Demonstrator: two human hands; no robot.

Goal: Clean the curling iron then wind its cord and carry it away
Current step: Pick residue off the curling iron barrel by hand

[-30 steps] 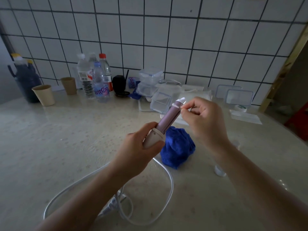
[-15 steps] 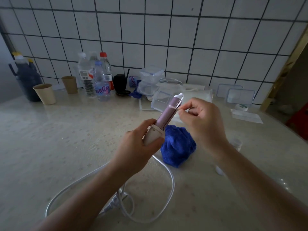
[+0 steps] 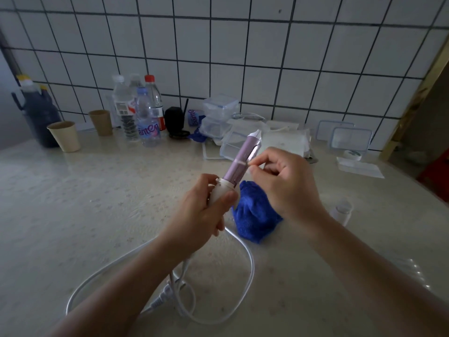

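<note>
1. Curling iron (image 3: 233, 175) trails its white cord (image 3: 251, 268) in a loose loop on the tabletop (image 3: 97, 203), nearer than the fingers.
2. Left hand (image 3: 206, 210), forearm slanting in from the bottom edge, grips the white handle; the barrel tilts up and away.
3. Right hand (image 3: 286, 181) pinches a cotton swab (image 3: 239, 162) against the barrel, just past the left fingers.
4. Blue cloth (image 3: 255, 220) lies under the right wrist; bottles (image 3: 145, 115) stand well beyond.

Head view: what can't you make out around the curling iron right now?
Head view, curling iron handle: wrapped by the left hand.
Thin white stick pinched by the right hand: too small to identify.
Cord plug: partly under the left forearm.
Small bottle behind right wrist: blurred.
</note>
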